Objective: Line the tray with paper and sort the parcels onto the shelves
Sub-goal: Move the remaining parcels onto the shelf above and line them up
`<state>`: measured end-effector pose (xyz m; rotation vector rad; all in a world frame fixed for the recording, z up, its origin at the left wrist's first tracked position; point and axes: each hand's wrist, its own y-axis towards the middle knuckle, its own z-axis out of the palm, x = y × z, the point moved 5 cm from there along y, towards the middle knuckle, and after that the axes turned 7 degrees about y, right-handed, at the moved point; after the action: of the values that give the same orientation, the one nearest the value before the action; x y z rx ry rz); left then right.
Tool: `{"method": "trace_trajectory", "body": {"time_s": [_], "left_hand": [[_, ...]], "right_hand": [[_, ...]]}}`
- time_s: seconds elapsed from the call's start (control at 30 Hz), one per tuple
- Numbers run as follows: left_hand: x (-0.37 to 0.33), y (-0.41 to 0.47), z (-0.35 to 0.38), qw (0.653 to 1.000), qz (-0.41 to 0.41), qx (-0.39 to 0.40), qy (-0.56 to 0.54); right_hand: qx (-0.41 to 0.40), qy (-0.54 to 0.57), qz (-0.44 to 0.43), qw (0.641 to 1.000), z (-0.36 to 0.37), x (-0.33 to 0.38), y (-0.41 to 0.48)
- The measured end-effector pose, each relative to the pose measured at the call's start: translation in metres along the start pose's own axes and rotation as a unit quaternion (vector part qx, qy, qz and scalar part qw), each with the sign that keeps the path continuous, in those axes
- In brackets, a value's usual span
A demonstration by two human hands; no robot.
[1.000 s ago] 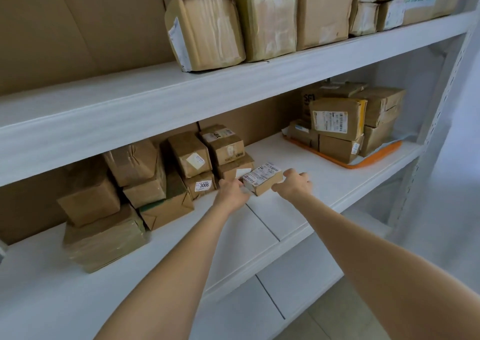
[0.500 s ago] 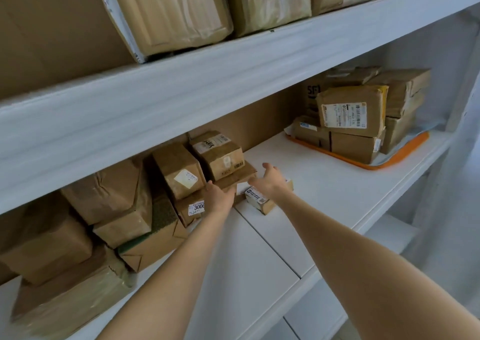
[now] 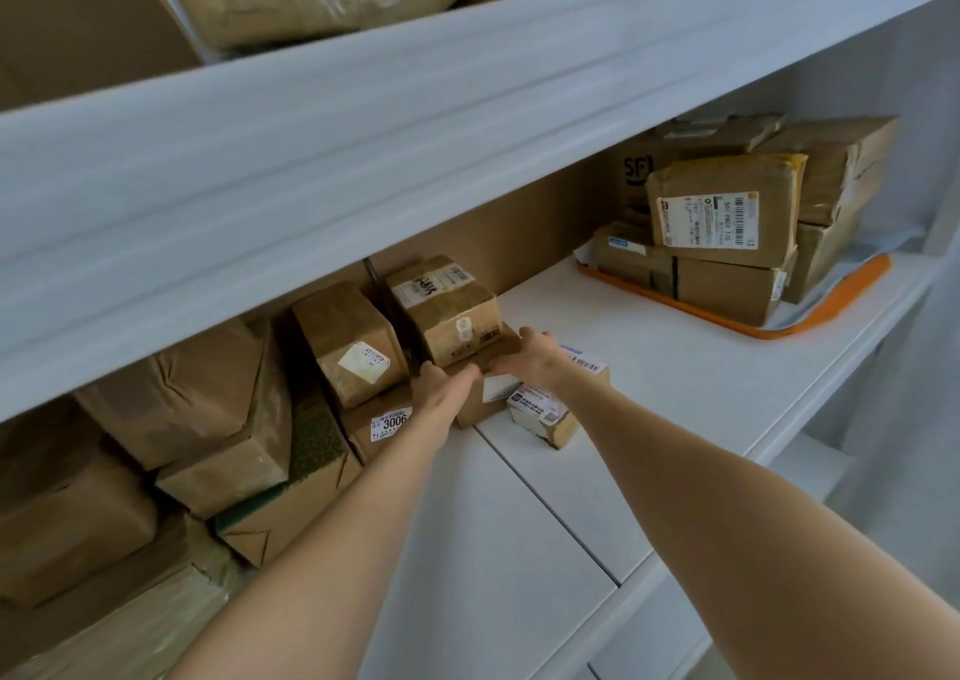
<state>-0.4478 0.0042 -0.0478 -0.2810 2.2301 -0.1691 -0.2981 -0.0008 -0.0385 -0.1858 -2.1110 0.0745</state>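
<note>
A small brown parcel (image 3: 550, 416) with white barcode labels lies on the white middle shelf (image 3: 691, 373), free, under my right wrist. Just behind it sits a flat brown parcel (image 3: 480, 401) under a taped box (image 3: 441, 310). My left hand (image 3: 448, 384) grips the flat parcel's left end. Over its top right corner lies my right hand (image 3: 535, 358). At the far right an orange tray (image 3: 836, 295), lined with pale paper, carries several stacked parcels (image 3: 722, 212).
More brown parcels crowd the shelf's left side, one labelled 3006 (image 3: 390, 422). The upper shelf board (image 3: 467, 108) hangs close overhead with wrapped parcels on it. A lower shelf shows at the bottom right.
Both hands let go of the small labelled parcel, which now lies on the shelf. They moved back and left onto the flat parcel. The view came closer and lower.
</note>
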Motion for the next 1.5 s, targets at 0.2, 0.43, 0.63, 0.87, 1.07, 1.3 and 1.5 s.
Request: {"method": "trace_trajectory", "body": {"time_s": [0.2, 0.43, 0.63, 0.87, 1.07, 1.3, 1.5], "left_hand": [[-0.007, -0.025, 0.007, 0.998, 0.004, 0.02, 0.056], [-0.011, -0.064, 0.012, 0.995, 0.001, 0.054, 0.088], [-0.01, -0.097, 0.014, 0.991, -0.007, 0.084, 0.106], [-0.006, -0.108, -0.004, 0.985, -0.036, 0.11, 0.132], [-0.009, -0.089, -0.033, 1.0, -0.013, 0.003, -0.019], [0.001, -0.088, -0.006, 0.978, -0.081, 0.111, -0.159], [-0.001, -0.069, -0.016, 0.977, -0.073, 0.124, -0.155]], "right_hand": [[-0.026, -0.042, 0.055, 0.997, -0.016, -0.021, -0.018], [-0.054, -0.037, 0.084, 0.994, -0.029, -0.037, -0.061], [-0.05, -0.084, 0.089, 0.991, -0.038, -0.048, -0.094], [-0.039, -0.1, 0.065, 0.992, -0.058, -0.049, -0.105], [-0.151, 0.162, 0.083, 0.972, -0.085, -0.041, -0.098], [-0.019, 0.184, 0.091, 0.978, -0.046, -0.033, -0.09], [0.014, 0.151, 0.099, 0.983, -0.018, -0.021, -0.087]]}}
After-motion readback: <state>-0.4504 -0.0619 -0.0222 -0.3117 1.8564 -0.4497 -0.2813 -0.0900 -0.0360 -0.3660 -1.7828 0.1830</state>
